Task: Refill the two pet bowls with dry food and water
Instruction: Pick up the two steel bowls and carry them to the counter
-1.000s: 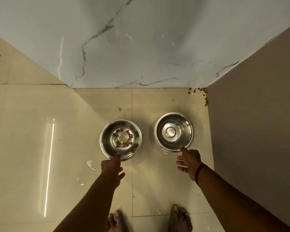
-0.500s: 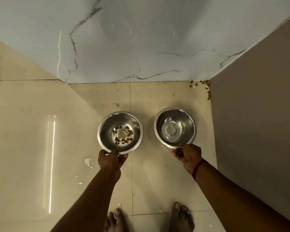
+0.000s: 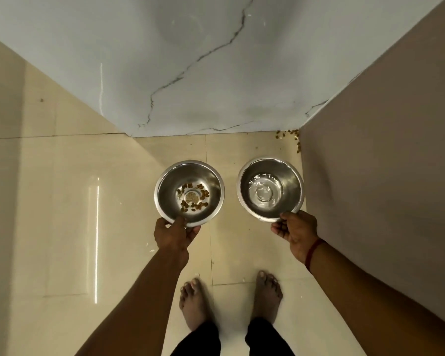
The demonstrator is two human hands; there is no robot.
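Note:
Two round steel bowls are held above a beige tiled floor. The left bowl (image 3: 170, 181) has a small ring of brown kibble at its bottom, and my left hand (image 3: 174, 233) grips its near rim. The right bowl (image 3: 290, 181) holds a little clear water, and my right hand (image 3: 294, 231), with a red thread at the wrist, pinches its near rim. Both bowls tilt slightly toward me.
A grey marble wall (image 3: 190, 73) rises straight ahead and a beige wall (image 3: 383, 176) closes the right side. Spilled kibble (image 3: 289, 136) lies in the corner between them. My bare feet (image 3: 229, 299) stand on the floor tiles (image 3: 62, 214) below the bowls.
Both hands closed on the bowls' near rims and lifted them off the floor. The view rose and pulled back as I straightened up, so my feet show more fully.

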